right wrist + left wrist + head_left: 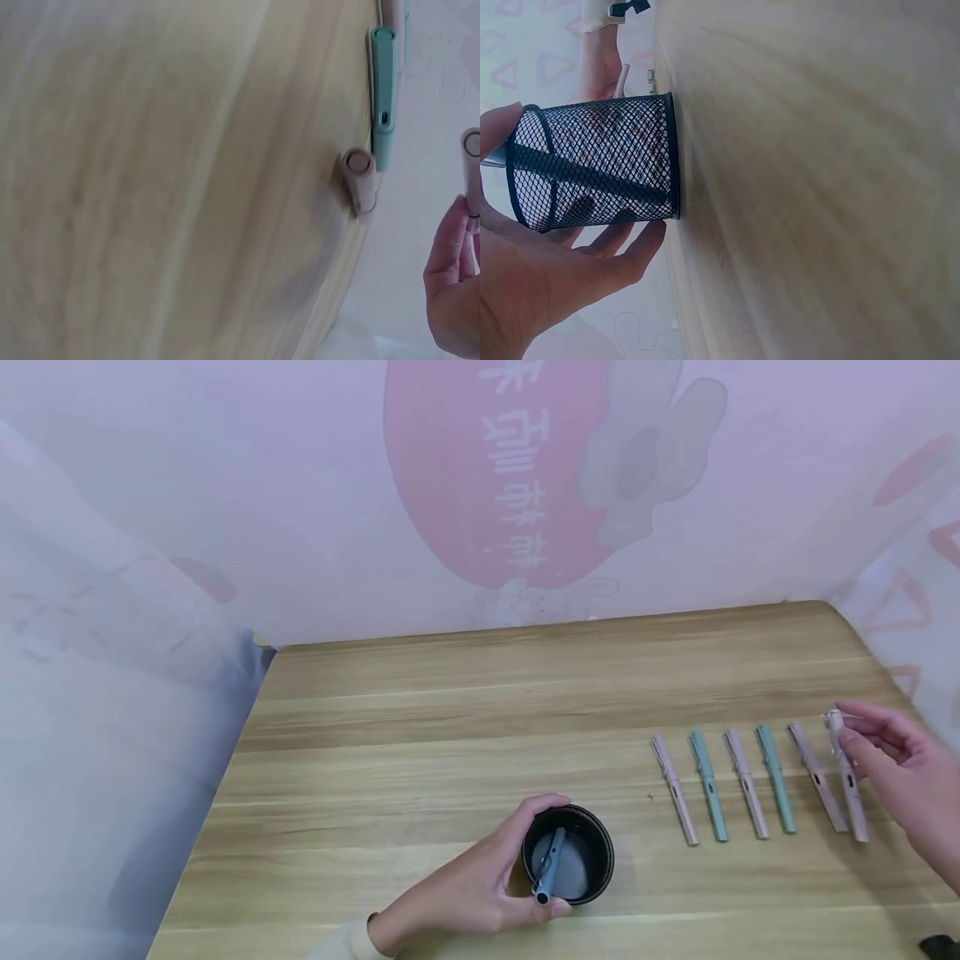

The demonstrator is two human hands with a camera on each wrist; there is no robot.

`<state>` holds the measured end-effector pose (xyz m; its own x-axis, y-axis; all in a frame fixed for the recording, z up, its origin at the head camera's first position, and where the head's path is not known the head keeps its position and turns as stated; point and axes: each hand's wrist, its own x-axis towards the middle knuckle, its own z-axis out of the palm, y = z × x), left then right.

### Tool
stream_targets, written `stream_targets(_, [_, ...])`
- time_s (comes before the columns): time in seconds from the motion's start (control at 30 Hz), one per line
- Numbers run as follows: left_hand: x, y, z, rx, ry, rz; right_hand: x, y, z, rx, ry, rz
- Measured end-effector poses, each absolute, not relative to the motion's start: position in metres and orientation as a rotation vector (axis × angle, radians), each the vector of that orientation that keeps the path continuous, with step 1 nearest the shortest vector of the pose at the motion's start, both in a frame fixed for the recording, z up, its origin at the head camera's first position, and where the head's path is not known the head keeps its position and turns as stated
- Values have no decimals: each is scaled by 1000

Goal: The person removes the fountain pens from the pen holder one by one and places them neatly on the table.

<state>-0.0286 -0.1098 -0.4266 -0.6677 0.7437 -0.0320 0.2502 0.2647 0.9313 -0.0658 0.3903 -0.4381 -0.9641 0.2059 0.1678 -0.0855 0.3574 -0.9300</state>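
My left hand (472, 887) is wrapped round a black mesh pen holder (606, 860), thumb on the near side. The holder stands upright on the table, as the left wrist view also shows. A dark blue-grey pen (552, 862) leans inside it, its end above the rim. At the far right, my right hand (911, 777) pinches a pale pink pen (850, 785) near its clip end. In the right wrist view this pen (472, 176) is up off the table. A duller pink pen (816, 774) lies just left of it.
Left of that, a green pen (777, 779), a pink pen (747, 785), another green pen (709, 787) and another pink pen (676, 791) lie in a row on the wooden table (390, 760). A printed curtain (300, 485) hangs behind. Something black (939, 947) shows at the lower right corner.
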Motion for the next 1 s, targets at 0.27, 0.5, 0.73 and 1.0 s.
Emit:
stream_targets(0.27, [-26, -111, -426, 867, 2064, 1397, -69, 406, -446, -120, -2287, 1789])
stream_targets(0.5, [-26, -111, -427, 861, 2076, 1388, -72, 415, -453, -119, -2305, 1784])
stream_targets(0.73, [-27, -111, -428, 866, 2068, 1394, -77, 418, -456, -230, -2332, 1780])
stream_targets(1.0, [-28, -110, -428, 858, 2047, 1407, -85, 428, -457, -269, -2456, 1673])
